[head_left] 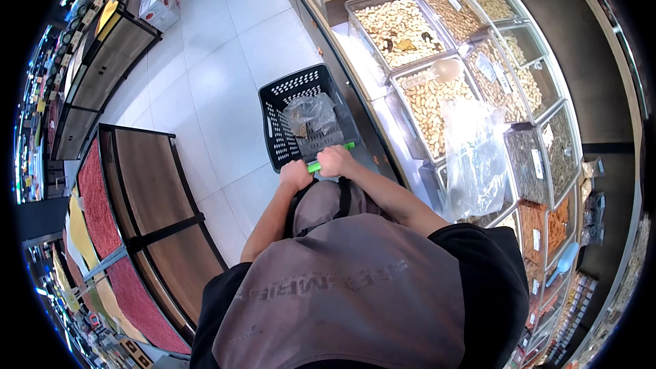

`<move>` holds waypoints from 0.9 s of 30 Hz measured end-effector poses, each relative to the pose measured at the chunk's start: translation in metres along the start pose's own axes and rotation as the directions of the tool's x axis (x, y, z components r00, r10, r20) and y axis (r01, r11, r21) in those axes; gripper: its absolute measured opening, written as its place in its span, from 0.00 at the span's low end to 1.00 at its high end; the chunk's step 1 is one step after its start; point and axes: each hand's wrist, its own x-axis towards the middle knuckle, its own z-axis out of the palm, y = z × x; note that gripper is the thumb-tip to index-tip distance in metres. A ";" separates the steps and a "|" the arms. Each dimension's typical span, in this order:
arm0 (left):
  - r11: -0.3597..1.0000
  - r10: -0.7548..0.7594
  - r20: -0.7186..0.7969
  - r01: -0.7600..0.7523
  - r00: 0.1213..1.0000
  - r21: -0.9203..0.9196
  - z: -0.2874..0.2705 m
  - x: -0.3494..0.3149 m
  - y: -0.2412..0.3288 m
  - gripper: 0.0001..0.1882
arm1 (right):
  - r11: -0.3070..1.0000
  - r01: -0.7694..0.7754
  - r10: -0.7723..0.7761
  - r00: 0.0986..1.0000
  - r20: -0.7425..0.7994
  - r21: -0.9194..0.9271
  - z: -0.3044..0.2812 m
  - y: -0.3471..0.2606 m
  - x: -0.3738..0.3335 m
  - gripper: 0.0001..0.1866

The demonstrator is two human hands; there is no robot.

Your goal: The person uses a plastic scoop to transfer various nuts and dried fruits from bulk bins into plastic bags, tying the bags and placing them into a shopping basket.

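Note:
My left hand (295,175) and my right hand (336,161) are both closed round the green handle (314,167) of a black perforated shopping basket (270,131). The basket is in front of me, in the aisle beside the counter on the right. Inside it lies a crumpled clear plastic bag (313,111) with something small and brownish at its lower left, too unclear to name. Bits of the green handle show between my hands and just beyond the right one.
On the right, clear bins hold peanuts (402,24) and other dry goods. A pale scoop (445,70) and a clear plastic bag (476,157) lie over them; a blue scoop (564,260) is farther down. Wooden display stands (154,171) edge the left; a white carton (161,1) stands farther off.

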 end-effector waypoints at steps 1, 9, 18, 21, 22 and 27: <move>1.000 0.004 -0.006 -0.004 1.000 0.008 -0.004 0.006 -0.002 0.16 | 1.000 0.010 -0.010 1.000 0.009 0.002 -0.003 0.003 0.006 0.15; 1.000 -0.001 0.089 0.003 0.996 -0.026 -0.034 0.045 -0.012 0.20 | 1.000 -0.011 0.013 0.996 0.087 -0.020 -0.030 0.021 0.048 0.15; 0.997 0.050 0.046 -0.048 0.998 -0.057 -0.074 0.106 -0.023 0.16 | 0.997 -0.027 0.031 0.998 0.054 -0.078 -0.069 0.043 0.106 0.14; 0.996 0.037 0.063 -0.032 0.997 -0.085 -0.095 0.127 -0.038 0.17 | 0.997 -0.062 0.069 0.987 0.145 -0.049 -0.091 0.041 0.134 0.15; 0.996 0.037 0.023 -0.035 0.999 -0.078 -0.098 0.135 -0.041 0.17 | 0.996 -0.078 0.080 0.996 0.048 -0.037 -0.088 0.043 0.141 0.17; 0.994 0.084 0.005 -0.083 0.996 -0.065 -0.122 0.156 -0.045 0.20 | 0.929 -0.125 0.331 0.699 -0.634 0.348 -0.120 0.042 0.084 0.27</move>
